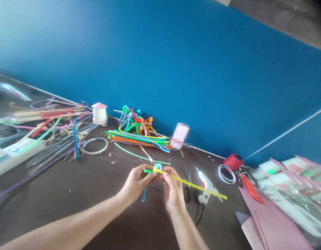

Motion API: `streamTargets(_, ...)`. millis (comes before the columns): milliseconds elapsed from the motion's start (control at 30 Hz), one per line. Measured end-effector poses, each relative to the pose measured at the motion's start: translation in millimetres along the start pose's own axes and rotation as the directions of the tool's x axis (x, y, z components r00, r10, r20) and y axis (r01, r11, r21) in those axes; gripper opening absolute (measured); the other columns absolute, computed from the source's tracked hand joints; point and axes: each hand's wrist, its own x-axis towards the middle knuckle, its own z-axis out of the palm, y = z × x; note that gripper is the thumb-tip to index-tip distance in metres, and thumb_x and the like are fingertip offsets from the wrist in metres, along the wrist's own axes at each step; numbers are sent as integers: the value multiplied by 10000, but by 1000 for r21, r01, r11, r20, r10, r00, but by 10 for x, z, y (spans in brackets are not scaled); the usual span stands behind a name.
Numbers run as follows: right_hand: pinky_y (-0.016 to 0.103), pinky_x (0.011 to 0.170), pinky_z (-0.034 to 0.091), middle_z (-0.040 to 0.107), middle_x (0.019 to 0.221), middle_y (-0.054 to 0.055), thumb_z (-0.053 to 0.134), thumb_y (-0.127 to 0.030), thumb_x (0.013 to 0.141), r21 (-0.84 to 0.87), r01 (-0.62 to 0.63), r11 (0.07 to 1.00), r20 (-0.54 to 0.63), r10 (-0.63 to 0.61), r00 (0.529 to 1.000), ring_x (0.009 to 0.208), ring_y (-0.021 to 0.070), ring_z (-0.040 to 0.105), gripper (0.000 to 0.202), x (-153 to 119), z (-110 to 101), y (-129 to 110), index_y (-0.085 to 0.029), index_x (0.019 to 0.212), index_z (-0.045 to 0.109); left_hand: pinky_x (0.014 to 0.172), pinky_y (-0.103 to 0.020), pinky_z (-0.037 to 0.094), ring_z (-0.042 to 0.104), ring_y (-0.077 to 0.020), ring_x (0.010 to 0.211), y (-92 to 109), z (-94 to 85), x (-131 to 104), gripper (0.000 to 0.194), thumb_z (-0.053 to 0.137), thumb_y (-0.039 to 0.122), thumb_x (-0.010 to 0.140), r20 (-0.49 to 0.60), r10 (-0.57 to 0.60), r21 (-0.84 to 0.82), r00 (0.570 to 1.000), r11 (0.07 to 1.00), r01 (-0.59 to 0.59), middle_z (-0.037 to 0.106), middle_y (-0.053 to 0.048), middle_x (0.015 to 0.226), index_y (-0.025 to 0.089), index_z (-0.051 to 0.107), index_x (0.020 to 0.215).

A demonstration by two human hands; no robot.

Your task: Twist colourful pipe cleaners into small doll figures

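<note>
The person's two hands meet over the dark table [92, 187], working a yellow fuzzy stem [194, 184]. Its long axis runs almost straight from the fingertips out to the right, slanting a little back toward the person, and the free tip points that way. From where the wearer looks, it crosses in front of the white glue gun [205, 180]; I can't tell whether the two touch.

The other end sits between the hands, against a small light blue loop [157, 166]. The right hand [173, 189] has thumb and fingers together, clamped on the yellow stem near that end. The left hand [135, 182] is pinched too, thumb against forefinger, on a green stem [148, 171] whose short tip points left. A blue tail [144, 193] hangs below those fingers, aimed down toward the person; whether it joins the loop is hidden.

Scissors [187, 195] lie just beside the right hand, next to the glue gun. Beyond the hands, a curved pale green strand [135, 156] lies in front of a bundle of coloured stems [139, 140], with little fuzzy figures [138, 119] behind, near the blue wall [160, 69].
</note>
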Motion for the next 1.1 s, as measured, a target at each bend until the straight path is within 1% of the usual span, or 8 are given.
streamTargets(100, 226, 612, 356, 499, 623, -25, 570, -249, 711, -8, 0, 1000, -36, -1, 999, 622, 115, 463, 76, 5, -16, 24, -176, 693, 557, 564, -215, 462, 582, -122, 567, 10, 13, 10, 230, 643, 333, 657, -18, -27, -102, 999, 994, 25, 613, -6, 599, 134, 576, 751)
streamTargets(300, 228, 561, 345, 478, 587, -27, 612, -290, 679, -33, -41, 999, -26, 40, 999, 576, 117, 438, 126, 21, -41, 51, -179, 663, 555, 516, -197, 440, 559, -104, 531, 52, 22, 25, 250, 684, 317, 619, 3, -104, -268, 995, 958, 101, 596, 0, 596, 124, 562, 722)
streamTargets(500, 237, 570, 346, 478, 579, -27, 613, -316, 690, -15, -65, 998, -28, 65, 998, 576, 115, 437, 166, 47, -74, 80, -173, 650, 539, 509, -197, 443, 548, -89, 515, 69, -2, 19, 247, 682, 298, 641, 96, -224, -394, 970, 886, 244, 589, 8, 592, 135, 530, 746)
streamTargets(667, 219, 563, 317, 466, 553, -46, 653, -270, 657, 31, -76, 997, -40, 78, 996, 555, 91, 397, 145, 73, -81, 60, -167, 621, 557, 492, -200, 452, 548, -88, 516, 49, -34, 38, 211, 674, 249, 658, 145, -310, -442, 939, 829, 342, 582, 12, 599, 146, 520, 760)
streamTargets(767, 217, 571, 321, 487, 560, -44, 673, -258, 634, 99, -106, 989, -37, 110, 993, 566, 92, 414, 144, 88, -77, 43, -166, 592, 571, 477, -207, 456, 546, -93, 513, 30, -53, 51, 199, 664, 226, 665, 169, -336, -455, 927, 807, 376, 575, 18, 598, 160, 508, 770)
streamTargets(867, 221, 563, 335, 517, 587, -35, 690, -264, 614, 194, -168, 967, -25, 176, 984, 572, 98, 440, 139, 108, -83, 51, -172, 589, 588, 468, -208, 452, 534, -91, 504, 23, -68, 59, 212, 661, 224, 663, 197, -327, -462, 924, 801, 381, 563, 23, 594, 170, 496, 784)
streamTargets(967, 220, 534, 335, 517, 563, -36, 700, -262, 606, 302, -222, 927, -3, 234, 972, 532, 91, 434, 125, 133, -102, 73, -177, 601, 609, 460, -203, 437, 510, -81, 490, 38, -83, 62, 235, 669, 240, 653, 227, -301, -466, 926, 802, 375, 549, 31, 587, 169, 488, 786)
streamTargets(1100, 224, 500, 330, 487, 483, -40, 706, -256, 606, 349, -260, 900, 30, 267, 963, 460, 81, 401, 117, 153, -134, 65, -166, 614, 632, 433, -181, 393, 483, -70, 469, 65, -112, 62, 251, 679, 252, 636, 278, -304, -438, 911, 804, 402, 538, 40, 572, 175, 482, 771)
